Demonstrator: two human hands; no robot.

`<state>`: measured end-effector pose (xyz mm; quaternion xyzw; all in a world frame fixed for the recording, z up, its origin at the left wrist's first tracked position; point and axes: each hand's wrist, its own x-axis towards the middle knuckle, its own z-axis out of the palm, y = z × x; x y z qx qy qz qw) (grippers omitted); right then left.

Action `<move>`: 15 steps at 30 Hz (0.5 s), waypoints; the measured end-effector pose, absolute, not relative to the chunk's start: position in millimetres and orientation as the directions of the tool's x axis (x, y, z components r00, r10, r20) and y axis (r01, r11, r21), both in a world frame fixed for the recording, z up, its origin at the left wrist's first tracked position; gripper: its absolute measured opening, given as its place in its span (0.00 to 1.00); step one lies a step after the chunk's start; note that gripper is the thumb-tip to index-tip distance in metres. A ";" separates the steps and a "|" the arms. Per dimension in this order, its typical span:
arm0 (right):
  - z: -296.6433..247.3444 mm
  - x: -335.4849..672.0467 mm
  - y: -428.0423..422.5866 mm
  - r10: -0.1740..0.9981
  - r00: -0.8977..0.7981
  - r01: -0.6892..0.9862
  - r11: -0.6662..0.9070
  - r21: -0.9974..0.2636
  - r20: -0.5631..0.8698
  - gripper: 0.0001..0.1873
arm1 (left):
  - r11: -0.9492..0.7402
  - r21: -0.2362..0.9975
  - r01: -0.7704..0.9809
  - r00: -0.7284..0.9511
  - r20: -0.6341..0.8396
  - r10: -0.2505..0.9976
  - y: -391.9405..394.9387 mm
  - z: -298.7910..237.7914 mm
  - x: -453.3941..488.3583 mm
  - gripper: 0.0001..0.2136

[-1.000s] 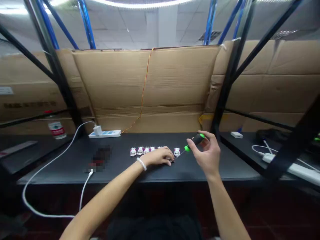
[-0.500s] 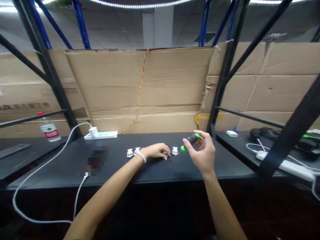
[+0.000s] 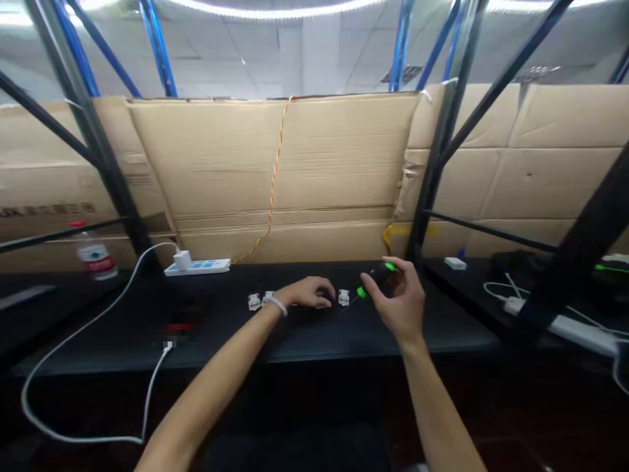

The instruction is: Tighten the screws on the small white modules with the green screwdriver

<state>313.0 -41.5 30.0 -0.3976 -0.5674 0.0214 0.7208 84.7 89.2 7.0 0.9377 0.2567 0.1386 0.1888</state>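
My right hand (image 3: pixel 397 295) grips a black and green screwdriver (image 3: pixel 378 278) by its handle, between thumb and fingers. The thin shaft slants down to the left, close to a small white and red piece (image 3: pixel 344 297) on the black tabletop. Just left of that piece, my left hand (image 3: pixel 309 292) reaches low over the table with curved fingers, thumb apart from them, and nothing visible between. Two similar pieces, one at the far left (image 3: pixel 254 301) and another (image 3: pixel 268 297) by the left wrist, stand on the table. Whatever lies under the left palm is hidden.
A white power strip (image 3: pixel 197 267) with a plugged-in charger lies at the back left. Its white cable (image 3: pixel 78 341) loops over the front edge to a blurred dark object (image 3: pixel 184 321). A bottle (image 3: pixel 97 255) stands left; black posts (image 3: pixel 435 164) flank the table before cardboard (image 3: pixel 339 170).
My left hand's fingers have spread a little wider near the right-hand white piece. The screwdriver's tip has risen slightly toward that piece. The picture has become brighter.
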 end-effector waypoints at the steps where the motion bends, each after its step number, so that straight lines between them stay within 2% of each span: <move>1: 30.3 314.8 -41.3 0.478 0.360 0.420 0.684 -0.597 0.801 0.24 | -0.794 0.416 0.442 0.816 0.180 0.549 88.5 8.2 90.3 0.12; 6: 34.8 324.1 -42.1 0.451 0.394 0.415 0.690 -0.593 0.801 0.25 | -0.805 0.366 0.466 0.818 0.169 0.550 87.6 4.9 124.9 0.19; 15: 45.6 332.1 -53.0 0.405 0.440 0.358 0.739 -0.571 0.801 0.26 | -0.784 0.299 0.543 0.776 0.179 0.605 34.5 -8.6 124.5 0.17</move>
